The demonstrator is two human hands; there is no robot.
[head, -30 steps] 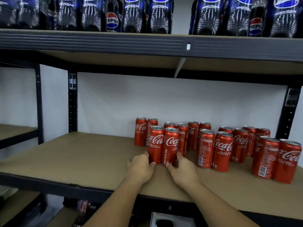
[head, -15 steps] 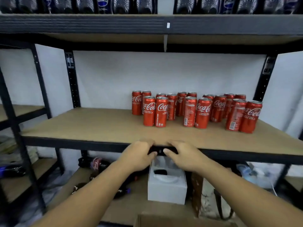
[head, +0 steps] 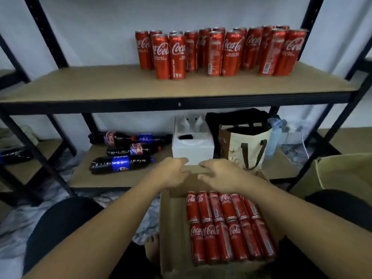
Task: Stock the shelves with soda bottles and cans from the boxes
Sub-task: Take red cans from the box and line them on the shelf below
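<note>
Left hand (head: 173, 173) and right hand (head: 221, 174): both empty, fingers loosely curled, side by side at the far edge of the cardboard box (head: 173, 228); contact with the box cannot be determined. Boxed cans (head: 227, 226): two rows, lying flat, against the right wall. Middle shelf (head: 100, 85): shelved cans (head: 217, 51) upright, far right. Lower shelf (head: 90, 180): soda bottles (head: 120, 163) lying on their sides.

Bare forearms (head: 112, 222) run to the left hand (head: 173, 172) and right hand (head: 219, 174); nearer than the hands, dark clothing (head: 60, 228) covers both knees, one bare foot (head: 152, 247) between.
</note>
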